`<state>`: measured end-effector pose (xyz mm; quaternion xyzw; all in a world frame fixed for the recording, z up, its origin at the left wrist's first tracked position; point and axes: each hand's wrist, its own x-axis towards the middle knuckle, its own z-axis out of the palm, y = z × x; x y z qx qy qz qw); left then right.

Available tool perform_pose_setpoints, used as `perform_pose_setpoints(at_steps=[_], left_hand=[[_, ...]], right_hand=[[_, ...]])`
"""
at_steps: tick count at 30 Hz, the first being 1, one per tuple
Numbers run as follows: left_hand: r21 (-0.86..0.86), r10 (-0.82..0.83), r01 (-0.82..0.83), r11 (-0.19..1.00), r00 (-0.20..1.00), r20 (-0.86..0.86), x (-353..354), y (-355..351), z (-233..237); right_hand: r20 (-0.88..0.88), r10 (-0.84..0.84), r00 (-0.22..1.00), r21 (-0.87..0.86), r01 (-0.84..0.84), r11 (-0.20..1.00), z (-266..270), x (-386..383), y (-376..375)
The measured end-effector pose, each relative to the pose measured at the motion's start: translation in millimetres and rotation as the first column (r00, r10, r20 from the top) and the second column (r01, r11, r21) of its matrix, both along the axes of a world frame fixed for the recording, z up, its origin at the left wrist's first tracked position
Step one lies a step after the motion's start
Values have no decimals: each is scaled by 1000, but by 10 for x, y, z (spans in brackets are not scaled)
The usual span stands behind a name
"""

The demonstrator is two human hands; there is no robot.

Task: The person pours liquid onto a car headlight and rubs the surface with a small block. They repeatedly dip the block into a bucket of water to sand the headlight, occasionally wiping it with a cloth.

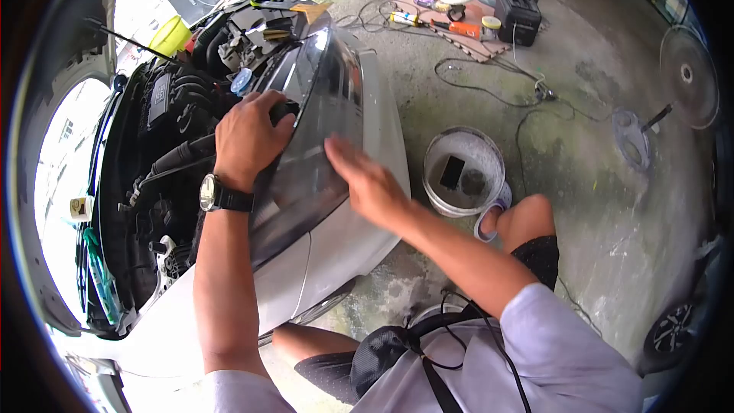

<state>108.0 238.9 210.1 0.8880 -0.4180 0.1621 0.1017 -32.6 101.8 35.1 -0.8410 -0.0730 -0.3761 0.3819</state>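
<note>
A car's headlight (302, 176), smooth and greyish, lies in front of me at the corner of a white car. My left hand (251, 134), with a watch (208, 193) on its wrist, rests at the headlight's inner edge beside the engine bay. Its fingers curl round something dark (283, 109) that I cannot make out. Over the lens, my right hand (371, 183) is flat with its fingers stretched out and blurred, holding nothing.
The engine bay (172, 107) stands open on the left under a raised hood. A white bucket (464, 203) with a dark block inside sits on the floor to the right. Farther back, several tools and a black box (518, 17) lie on foam mats, with cords trailing; a fan (686, 73) is far right.
</note>
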Motion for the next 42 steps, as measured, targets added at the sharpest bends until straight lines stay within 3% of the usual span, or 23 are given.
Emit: perform_pose_setpoints(at_steps=[4,8,10,15,17,18,19,21,24,27,29,32,36,39,42], left_hand=[[-21,-17,18,1000,1000,23,-14,-18,25],[-30,-16,16,999,1000,2,-21,-46,51],[-13,-9,9,1000,1000,-14,-8,2,29],[-13,-3,3,1000,1000,14,-20,-30,21],[-16,-12,12,1000,1000,19,-26,-30,45],[-18,-10,10,1000,1000,9,-14,-29,27],[-20,-5,5,1000,1000,-4,-4,-22,15],[-20,13,-14,1000,1000,-13,-39,-33,30],[-10,-34,34,999,999,10,-38,-8,14],[-15,-140,140,990,990,-11,-84,-44,52],[-2,-210,211,977,970,-123,-96,-46,105],[-42,-358,360,932,933,39,-4,-9,-3],[-13,-317,317,948,948,11,-49,-5,-29],[4,-302,302,953,953,-19,-122,-73,-71],[47,-233,230,972,970,72,-122,-95,-133]], right_hand=[[-48,-124,991,55,127,990,110,583,-305],[-34,-129,991,90,131,987,93,7,256],[58,-47,997,31,46,998,12,-274,413],[24,-65,998,99,62,993,107,347,-168],[-61,-134,989,133,141,981,169,539,-250],[-128,-102,987,204,127,971,197,438,-148],[-49,-121,991,134,127,983,99,318,-28],[-73,-61,995,108,69,992,200,-215,324],[9,-22,1000,-13,22,1000,23,-388,351],[-31,-39,999,110,42,993,23,190,-79],[-50,-92,995,107,97,990,48,469,-187],[-51,-135,990,100,140,985,77,237,17],[-26,-39,999,61,41,997,58,-387,380],[-38,-53,998,112,57,992,17,48,41],[-102,-140,985,105,150,983,62,500,-160]])
